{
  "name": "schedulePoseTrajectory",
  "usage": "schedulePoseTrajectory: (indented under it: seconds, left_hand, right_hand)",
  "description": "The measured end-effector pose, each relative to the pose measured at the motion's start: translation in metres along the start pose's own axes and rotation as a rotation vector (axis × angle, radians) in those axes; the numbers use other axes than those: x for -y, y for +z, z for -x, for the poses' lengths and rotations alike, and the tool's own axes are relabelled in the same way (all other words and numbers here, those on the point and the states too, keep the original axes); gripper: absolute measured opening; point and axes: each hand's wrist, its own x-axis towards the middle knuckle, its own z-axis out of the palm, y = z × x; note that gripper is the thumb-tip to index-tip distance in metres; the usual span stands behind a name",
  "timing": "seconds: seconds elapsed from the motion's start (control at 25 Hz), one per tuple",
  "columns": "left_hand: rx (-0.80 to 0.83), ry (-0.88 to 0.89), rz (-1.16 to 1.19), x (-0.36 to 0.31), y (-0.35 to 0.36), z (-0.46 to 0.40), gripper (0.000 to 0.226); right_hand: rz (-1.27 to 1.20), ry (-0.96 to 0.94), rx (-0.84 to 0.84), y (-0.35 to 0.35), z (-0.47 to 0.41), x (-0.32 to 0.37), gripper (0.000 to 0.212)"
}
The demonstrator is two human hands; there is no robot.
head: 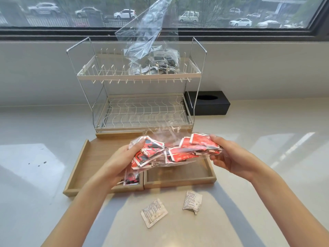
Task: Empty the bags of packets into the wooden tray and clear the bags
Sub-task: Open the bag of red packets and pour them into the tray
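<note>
Both hands hold a clear plastic bag of red packets above the wooden tray, which sits on the counter directly in front of the dish rack. Left hand: grip closed on the bag's 9 o'clock end, fingers curled over the plastic. Right hand: grip closed on the bag's 3 o'clock end, thumb on top, fingers beneath. The bag lies roughly level between the hands, its loose open edge standing up toward 12 o'clock. A few red packets lie in the tray's left compartment, near its front wall, below the left hand; the right compartment shows bare wood where visible. Two white packets lie on the counter at 6 o'clock of the tray, apart from each other. A second clear bag holding grey packets rests on the rack's upper tier, its top rising in front of the window. A black tissue box stands at 3 o'clock of the rack's lower tier.
</note>
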Motion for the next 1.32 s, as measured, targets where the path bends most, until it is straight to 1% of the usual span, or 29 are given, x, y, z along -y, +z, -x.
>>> schedulePoseTrajectory:
  seconds: [0.12,0.2,0.32,0.44,0.52,0.56,0.64,0.72,0.8,0.88,0.96,1.04,1.12,1.16,1.24,1.32]
  left_hand:
    - [0.057,-0.003,0.131,-0.009,0.002,0.005,0.024]
    - [0.086,0.030,0.201,-0.014,0.000,0.007,0.020]
    - [0.047,0.079,0.164,-0.018,0.001,0.007,0.017]
    - [0.002,0.106,0.106,-0.028,0.003,0.005,0.016]
    - [-0.017,0.098,0.009,-0.038,0.000,0.003,0.021]
    - [-0.024,0.080,-0.052,-0.042,-0.001,0.002,0.024]
    - [-0.018,0.053,-0.155,-0.043,-0.003,0.000,0.027]
    - [-0.035,0.077,-0.291,-0.043,-0.004,-0.002,0.028]
    - [-0.078,0.134,-0.438,-0.045,-0.005,-0.007,0.034]
    - [-0.138,0.165,-0.497,-0.049,-0.006,-0.011,0.037]
    - [-0.174,0.156,-0.495,-0.050,-0.006,-0.012,0.036]
    - [-0.126,0.080,-0.460,-0.050,-0.009,-0.011,0.036]
    - [-0.024,-0.001,-0.357,-0.052,-0.013,-0.007,0.038]
    - [0.023,-0.022,-0.291,-0.054,-0.014,-0.005,0.039]
    - [0.077,-0.019,-0.181,-0.057,-0.016,-0.003,0.036]
    - [0.057,0.012,-0.172,-0.059,-0.017,-0.004,0.031]
  right_hand:
    - [-0.024,-0.019,0.030,0.001,0.001,0.007,0.022]
    - [-0.065,-0.047,0.037,0.000,0.002,0.012,0.022]
    - [0.011,-0.051,0.017,0.002,0.002,0.016,0.020]
    - [0.075,-0.138,-0.018,0.006,0.003,0.030,0.025]
    - [0.129,-0.193,-0.076,0.006,0.003,0.043,0.031]
    - [0.208,-0.198,-0.110,0.006,0.003,0.047,0.034]
    - [0.441,-0.170,-0.163,0.009,0.000,0.047,0.040]
    - [0.618,-0.154,-0.204,0.011,-0.004,0.045,0.042]
    - [0.674,-0.191,-0.258,0.011,-0.007,0.048,0.040]
    - [0.630,-0.221,-0.273,0.011,-0.008,0.051,0.034]
    - [0.507,-0.224,-0.196,0.010,-0.007,0.052,0.028]
    - [0.355,-0.200,-0.085,0.007,-0.004,0.052,0.023]
    - [0.244,-0.187,-0.018,0.003,-0.002,0.054,0.018]
    - [0.247,-0.190,-0.023,0.002,-0.001,0.054,0.016]
    - [0.327,-0.211,-0.088,0.001,-0.001,0.055,0.011]
    - [0.356,-0.245,-0.185,0.001,-0.001,0.058,0.008]
